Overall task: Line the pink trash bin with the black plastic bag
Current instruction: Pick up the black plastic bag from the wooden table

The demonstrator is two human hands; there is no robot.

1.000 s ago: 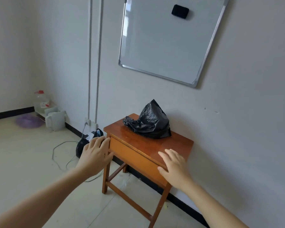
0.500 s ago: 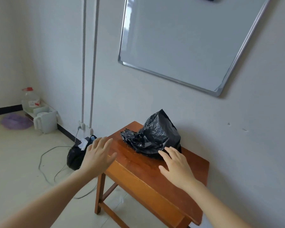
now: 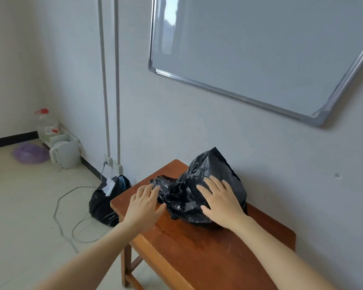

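Head view. A crumpled black plastic bag (image 3: 208,176), glossy and creased, is heaped in an irregular peaked mound on the far half of a reddish-brown, polished wooden worktop (image 3: 197,254) that stands against a pale wall. The right hand (image 3: 219,203) lies palm-down on the front face of the mound, its fingers (image 3: 213,183) spread and extended, pressed flat on the film rather than curled around it. The left hand (image 3: 144,205) is likewise open with fingers (image 3: 150,189) splayed; their tips meet the low, wrinkled left lobe of the bag, while the palm is over bare wood. Neither hand encloses any fold of plastic. On the tiled floor beside the worktop sits a second dark bag (image 3: 105,201), with a grey cable (image 3: 71,218) looping near it. A framed whiteboard (image 3: 249,53) hangs above.
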